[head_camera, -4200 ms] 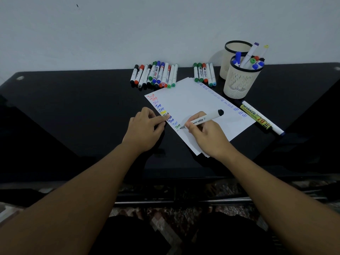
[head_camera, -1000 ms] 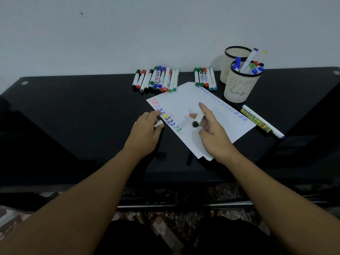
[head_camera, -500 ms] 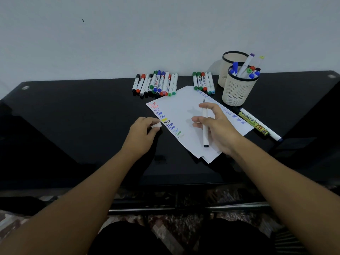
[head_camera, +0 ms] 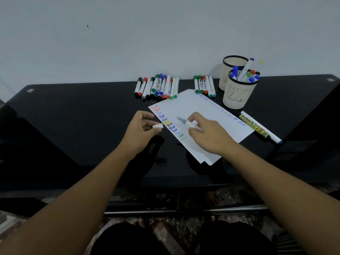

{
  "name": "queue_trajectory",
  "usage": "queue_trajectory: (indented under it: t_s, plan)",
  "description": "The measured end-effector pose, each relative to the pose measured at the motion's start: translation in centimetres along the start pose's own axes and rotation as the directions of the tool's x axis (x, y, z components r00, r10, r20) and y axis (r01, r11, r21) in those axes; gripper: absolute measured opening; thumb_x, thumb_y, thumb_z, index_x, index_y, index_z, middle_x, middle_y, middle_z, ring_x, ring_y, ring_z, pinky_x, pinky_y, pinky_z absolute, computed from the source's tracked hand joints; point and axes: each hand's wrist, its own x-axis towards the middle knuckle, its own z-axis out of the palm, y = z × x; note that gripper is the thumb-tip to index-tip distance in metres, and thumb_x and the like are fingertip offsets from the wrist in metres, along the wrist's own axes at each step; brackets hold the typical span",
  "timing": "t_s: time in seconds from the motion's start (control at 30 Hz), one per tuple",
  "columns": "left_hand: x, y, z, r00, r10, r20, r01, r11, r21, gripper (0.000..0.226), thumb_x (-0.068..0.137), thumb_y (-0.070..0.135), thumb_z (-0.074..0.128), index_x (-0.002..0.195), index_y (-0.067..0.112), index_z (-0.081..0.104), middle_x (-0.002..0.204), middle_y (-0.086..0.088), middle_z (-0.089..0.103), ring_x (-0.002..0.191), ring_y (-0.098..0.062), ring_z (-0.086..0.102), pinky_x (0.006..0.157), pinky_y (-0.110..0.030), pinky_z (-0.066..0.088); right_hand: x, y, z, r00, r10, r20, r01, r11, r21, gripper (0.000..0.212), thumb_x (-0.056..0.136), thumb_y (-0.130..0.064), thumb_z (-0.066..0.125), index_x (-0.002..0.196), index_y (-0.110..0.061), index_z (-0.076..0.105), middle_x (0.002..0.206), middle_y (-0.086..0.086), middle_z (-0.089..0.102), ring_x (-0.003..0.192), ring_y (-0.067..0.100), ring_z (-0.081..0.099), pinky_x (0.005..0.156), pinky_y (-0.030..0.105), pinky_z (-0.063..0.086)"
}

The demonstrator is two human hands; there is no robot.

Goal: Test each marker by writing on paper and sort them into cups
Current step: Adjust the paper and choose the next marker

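My right hand [head_camera: 206, 134] grips a white marker [head_camera: 189, 123] over the white paper [head_camera: 200, 111]; its blurred tip points left toward my other hand. My left hand [head_camera: 142, 128] pinches a small white cap [head_camera: 157, 126] just left of the paper's edge. A column of coloured "Test" words [head_camera: 171, 124] runs down the sheet's left side. The near mesh cup [head_camera: 239, 92] holds several markers. The far cup [head_camera: 232, 68] behind it shows nothing inside from here. Two rows of markers lie at the back, a large row [head_camera: 158, 87] and a small row [head_camera: 204, 86].
A yellow-labelled permanent marker and a white marker [head_camera: 259, 127] lie together right of the paper. The table [head_camera: 73, 116] is glossy black and its front edge runs below my forearms. A pale wall stands right behind the cups.
My right hand wrote on the paper, then turned the marker round; its tip now points at the cap in my left hand, which has lifted a little off the table.
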Motion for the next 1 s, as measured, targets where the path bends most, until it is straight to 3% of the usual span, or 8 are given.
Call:
queue_trajectory:
  t_s: [0.07,0.17,0.4,0.5,0.6,0.77,0.9,1.0]
  plan:
    - [0.2,0.3,-0.1,1.0,-0.005,0.028,0.006,1.0,-0.03,0.045,0.085,0.011,0.082,0.117,0.022,0.052,0.101,0.004,0.077,0.097,-0.01,0.072,0.091,-0.031,0.057,0.1,-0.1,0.0,0.996,-0.06,0.064,0.07,0.98,-0.184,0.016,0.099,-0.03,0.048,0.115,-0.035,0.049,0.088,-0.003,0.061,0.077,0.019,0.056,0.065,0.036,0.044]
    - [0.5,0.6,0.1,0.997,-0.005,0.071,0.006,1.0,-0.015,0.05,0.081,0.011,0.085,0.118,0.022,0.052,0.103,0.003,0.077,0.1,-0.012,0.072,0.095,-0.037,0.057,0.1,0.0,0.1,0.989,-0.129,0.069,0.143,0.95,-0.277,0.014,0.099,-0.03,0.05,0.112,-0.036,0.051,0.084,-0.005,0.06,0.077,0.018,0.055,0.063,0.036,0.045]
    - [0.3,1.9,1.0,0.982,0.041,0.186,-0.047,0.998,0.029,0.049,0.081,0.006,0.084,0.117,0.022,0.054,0.1,0.002,0.077,0.096,-0.011,0.073,0.092,-0.033,0.057,0.3,0.2,0.3,0.976,-0.204,0.08,0.219,0.924,-0.313,0.014,0.1,-0.033,0.05,0.112,-0.039,0.051,0.091,-0.006,0.06,0.081,0.019,0.055,0.062,0.034,0.042]
    - [0.2,2.2,1.2,0.967,0.034,0.254,-0.044,0.999,0.031,0.051,0.081,0.005,0.083,0.119,0.022,0.053,0.098,0.002,0.078,0.094,-0.015,0.074,0.091,-0.032,0.057,0.1,-0.1,0.3,0.968,-0.218,0.125,0.246,0.922,-0.299,0.022,0.103,-0.034,0.049,0.124,-0.034,0.045,0.102,-0.004,0.063,0.09,0.024,0.059,0.074,0.04,0.05]
    - [0.3,2.4,1.2,0.974,0.017,0.226,-0.013,1.0,-0.018,0.063,0.077,0.007,0.087,0.123,0.022,0.047,0.103,-0.001,0.077,0.097,-0.016,0.074,0.087,-0.03,0.058,-0.2,-0.1,-0.1,0.939,-0.267,0.218,0.317,0.916,-0.246,0.033,0.107,-0.029,0.045,0.137,-0.032,0.032,0.105,0.003,0.064,0.099,0.031,0.061,0.085,0.047,0.05]
    - [0.6,3.1,1.0,0.978,-0.034,0.204,0.053,0.995,-0.09,0.079,0.073,0.004,0.09,0.128,0.024,0.037,0.112,-0.005,0.072,0.095,-0.021,0.075,0.079,-0.026,0.059,0.3,-0.6,-0.7,0.907,-0.335,0.255,0.4,0.876,-0.271,0.067,0.102,-0.022,0.045,0.155,-0.055,0.021,0.078,-0.01,0.051,0.075,0.006,0.051,0.066,0.03,0.038]
    - [1.0,3.4,1.2,0.963,-0.041,0.265,0.068,0.993,-0.096,0.074,0.081,-0.006,0.079,0.132,0.023,0.035,0.122,-0.007,0.064,0.097,-0.021,0.075,0.086,-0.033,0.061,0.8,0.2,-0.6,0.929,-0.311,0.201,0.356,0.9,-0.252,0.062,0.102,-0.027,0.045,0.152,-0.058,0.026,0.076,-0.009,0.055,0.072,0.007,0.052,0.065,0.033,0.041]
    - [1.7,2.3,1.5,0.965,0.0,0.262,-0.022,0.997,0.079,0.059,0.089,-0.001,0.071,0.132,0.027,0.042,0.126,-0.004,0.06,0.102,-0.015,0.071,0.094,-0.034,0.058,1.0,0.9,-0.8,0.941,-0.286,0.181,0.326,0.909,-0.261,0.049,0.108,-0.032,0.044,0.15,-0.052,0.03,0.074,-0.015,0.051,0.07,0.007,0.05,0.069,0.036,0.039]
